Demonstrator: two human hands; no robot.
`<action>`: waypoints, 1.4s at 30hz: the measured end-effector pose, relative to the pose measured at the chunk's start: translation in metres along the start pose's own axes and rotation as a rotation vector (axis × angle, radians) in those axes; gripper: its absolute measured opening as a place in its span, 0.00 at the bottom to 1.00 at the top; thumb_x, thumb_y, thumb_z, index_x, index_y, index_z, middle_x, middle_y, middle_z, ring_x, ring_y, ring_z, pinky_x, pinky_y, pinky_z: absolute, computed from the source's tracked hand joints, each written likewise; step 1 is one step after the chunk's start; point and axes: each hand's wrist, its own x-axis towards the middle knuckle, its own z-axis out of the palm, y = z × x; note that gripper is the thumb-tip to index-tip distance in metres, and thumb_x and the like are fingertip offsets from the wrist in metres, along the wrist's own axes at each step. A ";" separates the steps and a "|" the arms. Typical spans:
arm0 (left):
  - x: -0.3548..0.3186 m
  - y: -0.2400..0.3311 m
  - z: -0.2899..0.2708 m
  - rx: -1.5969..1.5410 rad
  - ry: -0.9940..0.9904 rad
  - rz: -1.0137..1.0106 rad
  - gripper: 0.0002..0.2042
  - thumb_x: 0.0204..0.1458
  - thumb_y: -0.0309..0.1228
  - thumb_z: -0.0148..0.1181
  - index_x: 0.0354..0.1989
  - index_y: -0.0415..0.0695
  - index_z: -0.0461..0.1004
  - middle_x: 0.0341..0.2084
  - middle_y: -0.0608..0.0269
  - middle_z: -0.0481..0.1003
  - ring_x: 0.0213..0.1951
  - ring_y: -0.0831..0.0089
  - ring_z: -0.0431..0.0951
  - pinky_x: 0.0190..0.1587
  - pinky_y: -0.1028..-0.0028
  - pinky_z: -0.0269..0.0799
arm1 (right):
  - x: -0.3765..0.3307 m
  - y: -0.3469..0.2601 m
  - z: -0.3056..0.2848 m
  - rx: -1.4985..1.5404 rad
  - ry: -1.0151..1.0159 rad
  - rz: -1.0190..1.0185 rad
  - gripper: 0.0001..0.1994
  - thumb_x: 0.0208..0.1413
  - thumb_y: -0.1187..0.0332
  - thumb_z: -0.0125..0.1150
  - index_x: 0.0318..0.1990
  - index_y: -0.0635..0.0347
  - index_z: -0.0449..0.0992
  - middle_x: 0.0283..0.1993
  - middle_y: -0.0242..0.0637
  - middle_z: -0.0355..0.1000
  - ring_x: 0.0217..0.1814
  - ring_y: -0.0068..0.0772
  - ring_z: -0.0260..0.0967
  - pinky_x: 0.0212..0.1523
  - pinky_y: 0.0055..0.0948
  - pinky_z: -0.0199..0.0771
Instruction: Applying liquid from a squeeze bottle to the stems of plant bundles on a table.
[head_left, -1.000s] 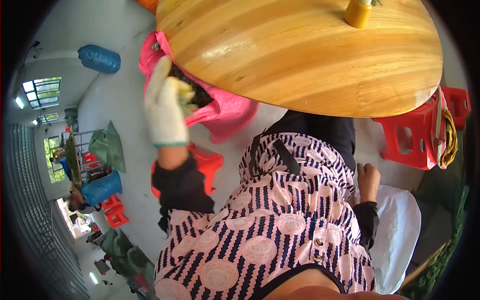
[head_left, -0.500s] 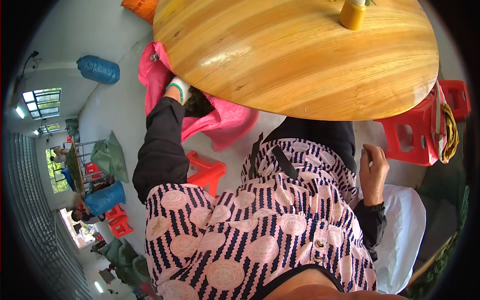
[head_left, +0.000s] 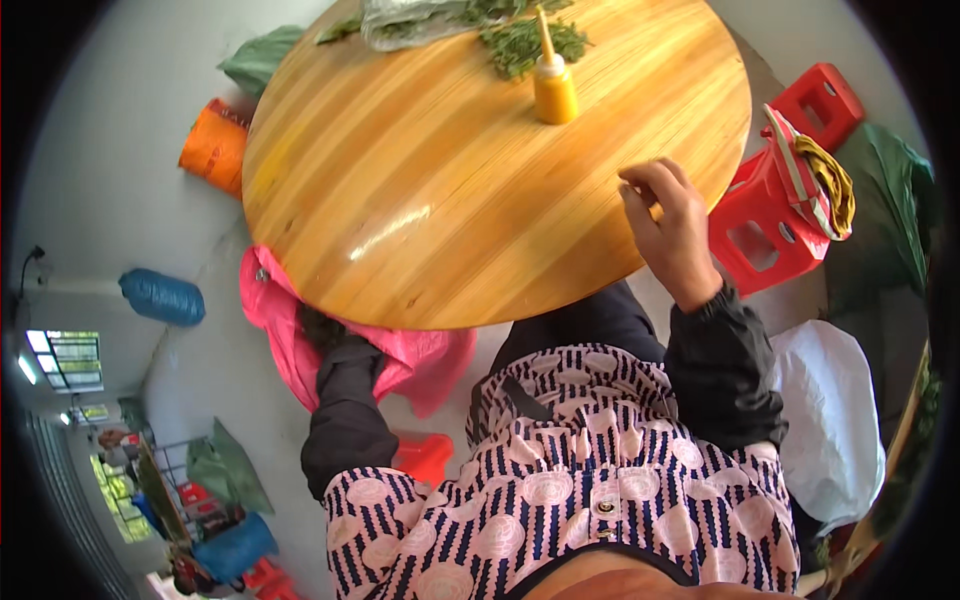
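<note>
My left arm, in a black sleeve, reaches into a pink woven sack (head_left: 290, 350) beside the table's near left edge. The left hand is hidden inside the sack, where something dark shows (head_left: 318, 325). My right hand (head_left: 675, 225) is bare and raised over the near right part of the round wooden table (head_left: 430, 200). Its fingers are loosely bent, a gap shows between thumb and fingers, and I see nothing in them. Farther off stands a squeeze bottle (head_left: 556, 92) of yellow stuff with a pointed nozzle, apart from the hand. Behind it lie green leafy sprigs (head_left: 515, 48).
A clear plastic bag (head_left: 410, 25) lies at the table's far edge. Red stools (head_left: 765, 235) stand right, with cloths (head_left: 825, 175) on one. A white sack (head_left: 825, 420) is at my right, an orange sack (head_left: 215, 145) left of the table. Another red stool (head_left: 425, 458) is by my left arm.
My right hand has risen from beside my lap to over the table. My left hand, whose white glove showed before, is now out of sight in the pink sack. The view has shifted.
</note>
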 end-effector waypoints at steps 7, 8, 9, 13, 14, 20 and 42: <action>-0.023 0.017 -0.024 -0.161 0.129 -0.077 0.24 0.62 0.35 0.47 0.67 0.49 0.68 0.69 0.53 0.64 0.69 0.49 0.62 0.72 0.55 0.54 | 0.068 0.044 0.059 0.002 0.168 0.105 0.21 0.51 0.69 0.72 0.51 0.65 0.76 0.46 0.49 0.73 0.46 0.48 0.74 0.48 0.40 0.77; 0.005 0.032 -0.041 -0.210 0.177 -0.027 0.23 0.62 0.35 0.47 0.67 0.49 0.69 0.69 0.52 0.64 0.69 0.49 0.62 0.72 0.55 0.54 | 0.073 0.068 0.057 -0.072 0.203 0.112 0.24 0.49 0.66 0.74 0.52 0.66 0.75 0.49 0.50 0.72 0.51 0.50 0.72 0.52 0.41 0.75; -0.017 0.029 -0.041 -0.243 0.196 -0.065 0.23 0.61 0.35 0.48 0.66 0.49 0.69 0.69 0.52 0.65 0.69 0.49 0.62 0.72 0.54 0.54 | 0.083 0.067 0.071 -0.061 0.199 0.086 0.28 0.47 0.63 0.76 0.54 0.66 0.74 0.51 0.51 0.71 0.55 0.52 0.70 0.57 0.42 0.73; -0.052 0.033 -0.062 -0.395 0.308 -0.130 0.23 0.60 0.34 0.50 0.65 0.48 0.70 0.68 0.51 0.66 0.68 0.48 0.64 0.71 0.53 0.55 | 0.107 0.075 0.089 -0.048 0.047 0.117 0.30 0.46 0.61 0.77 0.55 0.65 0.74 0.53 0.53 0.70 0.59 0.53 0.68 0.60 0.42 0.71; -0.061 0.034 -0.069 -0.424 0.330 -0.125 0.23 0.60 0.34 0.51 0.65 0.48 0.70 0.67 0.51 0.66 0.68 0.48 0.64 0.71 0.53 0.55 | 0.110 0.083 0.093 0.043 0.031 0.140 0.30 0.47 0.61 0.76 0.56 0.65 0.74 0.52 0.53 0.70 0.59 0.53 0.68 0.61 0.42 0.71; -0.115 0.025 -0.088 -0.441 0.507 -0.017 0.15 0.48 0.24 0.57 0.45 0.44 0.80 0.44 0.50 0.79 0.53 0.49 0.74 0.59 0.50 0.65 | 0.108 0.092 0.075 0.507 0.055 0.255 0.31 0.51 0.60 0.71 0.57 0.73 0.70 0.49 0.45 0.76 0.48 0.35 0.76 0.51 0.34 0.78; -0.170 -0.006 -0.144 -0.925 0.825 -0.493 0.13 0.57 0.23 0.61 0.51 0.39 0.82 0.47 0.49 0.83 0.48 0.63 0.83 0.57 0.69 0.75 | 0.076 0.023 0.093 0.971 -0.125 0.371 0.27 0.62 0.58 0.68 0.61 0.68 0.70 0.51 0.38 0.74 0.50 0.28 0.72 0.49 0.28 0.74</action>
